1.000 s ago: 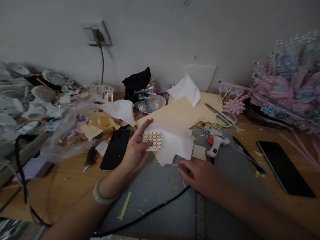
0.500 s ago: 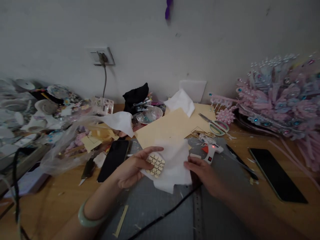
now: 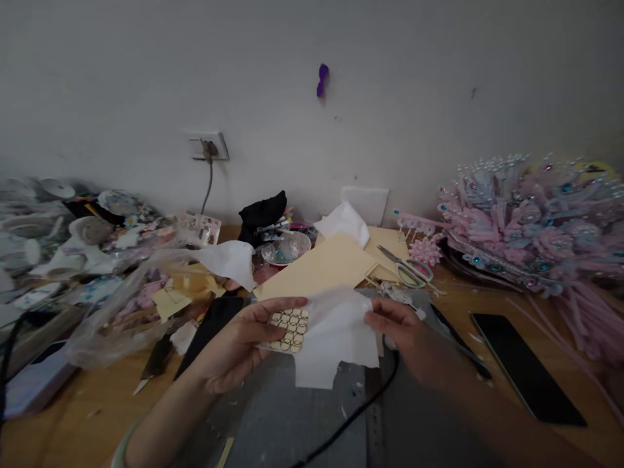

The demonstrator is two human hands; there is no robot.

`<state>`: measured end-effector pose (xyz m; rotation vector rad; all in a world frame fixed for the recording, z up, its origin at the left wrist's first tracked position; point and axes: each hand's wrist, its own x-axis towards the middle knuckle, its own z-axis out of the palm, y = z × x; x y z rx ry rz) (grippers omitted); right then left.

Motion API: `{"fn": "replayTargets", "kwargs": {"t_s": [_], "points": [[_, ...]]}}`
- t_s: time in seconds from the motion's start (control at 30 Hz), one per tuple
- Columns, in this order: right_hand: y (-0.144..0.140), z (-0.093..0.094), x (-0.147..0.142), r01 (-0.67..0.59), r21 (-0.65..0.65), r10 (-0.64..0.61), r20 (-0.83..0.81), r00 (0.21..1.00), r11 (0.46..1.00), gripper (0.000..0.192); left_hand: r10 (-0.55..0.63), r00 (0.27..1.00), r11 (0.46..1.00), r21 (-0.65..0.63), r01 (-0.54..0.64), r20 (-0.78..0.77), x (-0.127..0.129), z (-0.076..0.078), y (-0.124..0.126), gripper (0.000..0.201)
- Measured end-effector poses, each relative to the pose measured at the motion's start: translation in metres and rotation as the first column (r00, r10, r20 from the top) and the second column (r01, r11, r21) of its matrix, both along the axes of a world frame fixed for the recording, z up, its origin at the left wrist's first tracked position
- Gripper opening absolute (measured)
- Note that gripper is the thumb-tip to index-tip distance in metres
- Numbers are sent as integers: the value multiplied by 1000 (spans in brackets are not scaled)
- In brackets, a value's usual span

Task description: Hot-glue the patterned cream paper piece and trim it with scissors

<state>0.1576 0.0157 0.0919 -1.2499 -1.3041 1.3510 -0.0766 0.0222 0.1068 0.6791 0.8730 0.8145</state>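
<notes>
A patterned cream square (image 3: 295, 326) overlaps white cloth (image 3: 332, 333).

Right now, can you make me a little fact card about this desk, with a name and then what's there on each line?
Left hand: holds a cream patterned piece and the white sheet
Right hand: pinches the white sheet's other side
Below the hands: gray mat, with a black cable across it
Cutting tool: scissors, lying beyond the right hand
Right side: dark phone on the wooden table
Far right: pink decorations
Wall: plug in a socket; small purple thing
</notes>
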Motion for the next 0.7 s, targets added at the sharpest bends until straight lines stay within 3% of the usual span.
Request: {"fn": "replayTargets", "kwargs": {"t_s": [0.13,0.23,0.3,0.37,0.47,0.57,0.7], "points": [[9,-2,5,-57,64,42,219,975,996,22,-2,1000,1000,-2,2,17,2,-1,12,44],[6,-20,3,-160,188,54,472,880,969,27,98,993,995,1,-98,63,1,-4,29,41],[1,-38,-4,-324,288,51,672,739,901,33,146,987,989,-16,-145,69,0,-6,43,40],[-3,-56,-15,-420,306,-16,824,567,855,36,174,982,984,-48,-171,72,0,-8,56,42],[-4,-77,-30,-405,241,-68,916,396,882,42,207,977,978,-40,-206,48,2,-9,72,46],[-3,-89,-37,-382,203,-64,936,347,902,46,218,975,976,-24,-217,53,4,-9,84,50],[-4,-97,-36,-381,220,-77,932,355,898,48,243,968,970,-45,-240,60,3,-11,94,51]]}}
